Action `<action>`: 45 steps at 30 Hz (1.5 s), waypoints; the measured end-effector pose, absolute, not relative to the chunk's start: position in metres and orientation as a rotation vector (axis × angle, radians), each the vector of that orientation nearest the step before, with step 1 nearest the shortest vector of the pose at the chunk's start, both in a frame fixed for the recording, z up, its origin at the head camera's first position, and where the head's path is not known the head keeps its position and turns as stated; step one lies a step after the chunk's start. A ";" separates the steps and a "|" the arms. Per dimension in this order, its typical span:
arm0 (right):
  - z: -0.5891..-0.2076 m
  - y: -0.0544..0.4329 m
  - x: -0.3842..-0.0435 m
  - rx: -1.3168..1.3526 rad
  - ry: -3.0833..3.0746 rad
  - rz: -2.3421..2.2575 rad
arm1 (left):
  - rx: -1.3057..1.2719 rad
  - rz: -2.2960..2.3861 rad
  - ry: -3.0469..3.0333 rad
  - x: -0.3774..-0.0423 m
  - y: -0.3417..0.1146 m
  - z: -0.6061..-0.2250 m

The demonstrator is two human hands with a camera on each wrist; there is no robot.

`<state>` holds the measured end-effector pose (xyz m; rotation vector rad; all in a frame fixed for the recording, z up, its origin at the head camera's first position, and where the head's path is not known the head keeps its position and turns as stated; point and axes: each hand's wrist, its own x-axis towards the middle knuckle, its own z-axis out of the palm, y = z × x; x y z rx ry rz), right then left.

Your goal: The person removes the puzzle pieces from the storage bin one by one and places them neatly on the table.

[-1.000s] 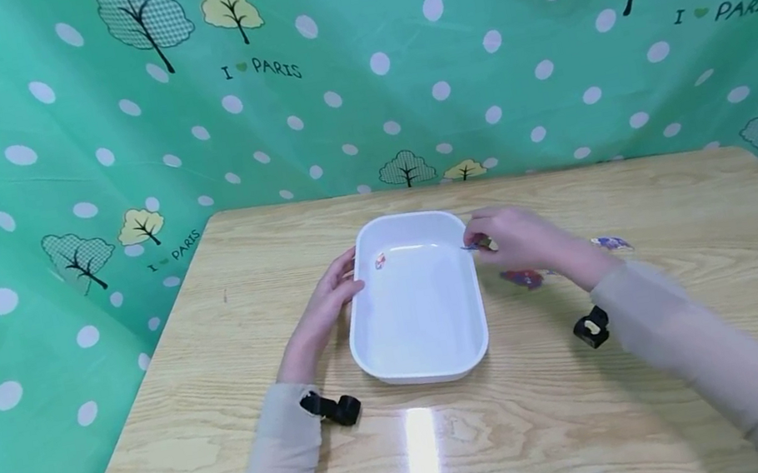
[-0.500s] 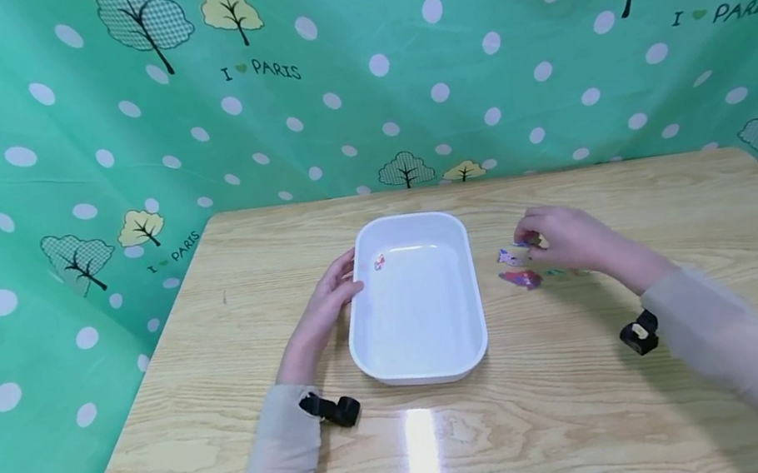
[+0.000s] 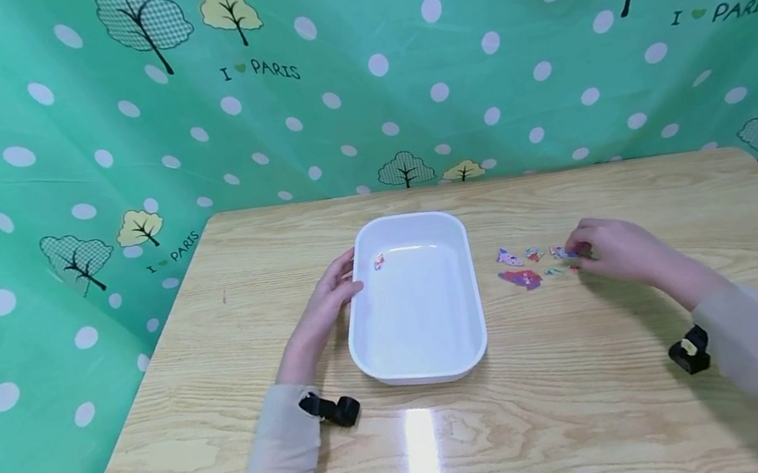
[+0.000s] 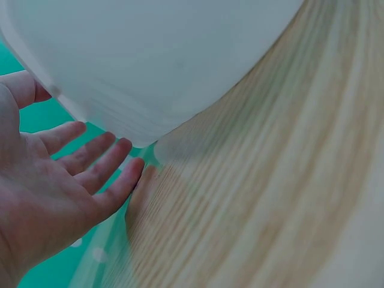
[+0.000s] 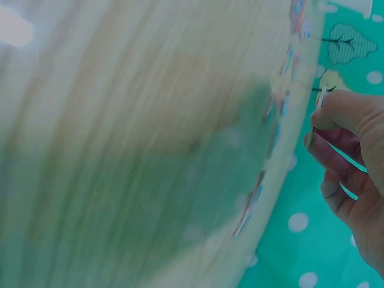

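In the head view a white rectangular tray [image 3: 414,315] stands at the middle of the table. One small flat printed piece [image 3: 379,262] lies inside its upper left part. My left hand [image 3: 326,305] rests along the left wall, thumb on the rim; the left wrist view shows its other fingers fairly straight against the outside. Right of the tray my right hand [image 3: 617,249] is low over the table, pinching a thin flat printed piece [image 5: 323,97] between thumb and forefinger. Beside its fingertips lie several colourful flat pieces, among them a red one [image 3: 522,279] and a purple one [image 3: 508,257].
The light wooden table [image 3: 520,431] carries everything. A green polka-dot cloth [image 3: 335,75] with printed trees hangs behind the table's back edge and along the left side. Each wrist wears a black strap with a small camera [image 3: 690,351].
From the tray's right rim, my right hand has moved rightward across the table, holding a flat piece. The smaller pieces it covered now show. My left hand and the tray stay in place.
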<state>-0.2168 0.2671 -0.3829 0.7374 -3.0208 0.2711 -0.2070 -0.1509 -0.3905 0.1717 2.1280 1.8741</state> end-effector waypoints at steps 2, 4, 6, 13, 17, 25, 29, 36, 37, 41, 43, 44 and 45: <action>-0.385 0.274 -0.215 0.736 -3.032 0.260 | 0.167 1.870 2.131 -0.207 -0.151 -0.391; -0.387 0.279 -0.213 0.736 -3.039 0.245 | 0.165 1.870 2.132 -0.207 -0.151 -0.391; -0.388 0.284 -0.211 0.733 -3.047 0.225 | 0.165 1.871 2.130 -0.207 -0.151 -0.391; -0.395 0.295 -0.207 0.688 -3.069 0.170 | 0.173 1.887 2.124 -0.207 -0.151 -0.391; -0.397 0.297 -0.207 0.665 -3.069 0.150 | 0.172 1.881 2.129 -0.207 -0.150 -0.390; -0.394 0.297 -0.205 0.634 -3.097 0.162 | 0.173 1.880 2.126 -0.208 -0.149 -0.391; -0.390 0.295 -0.206 0.634 -3.094 0.169 | 0.172 1.882 2.124 -0.208 -0.149 -0.390; -0.377 0.274 -0.215 0.712 -3.046 0.166 | 0.167 1.885 2.122 -0.207 -0.150 -0.391; -0.375 0.269 -0.217 0.730 -3.041 0.168 | 0.171 1.890 2.118 -0.208 -0.151 -0.392; -0.366 0.248 -0.222 0.781 -3.016 0.191 | 0.174 1.910 2.106 -0.215 -0.154 -0.404; -0.363 0.237 -0.225 0.794 -3.006 0.207 | 0.167 1.910 2.114 -0.218 -0.155 -0.410; -0.362 0.231 -0.226 0.803 -2.998 0.221 | 0.162 1.907 2.121 -0.219 -0.156 -0.413; -0.361 0.226 -0.227 0.813 -2.990 0.231 | 0.159 1.904 2.130 -0.220 -0.156 -0.414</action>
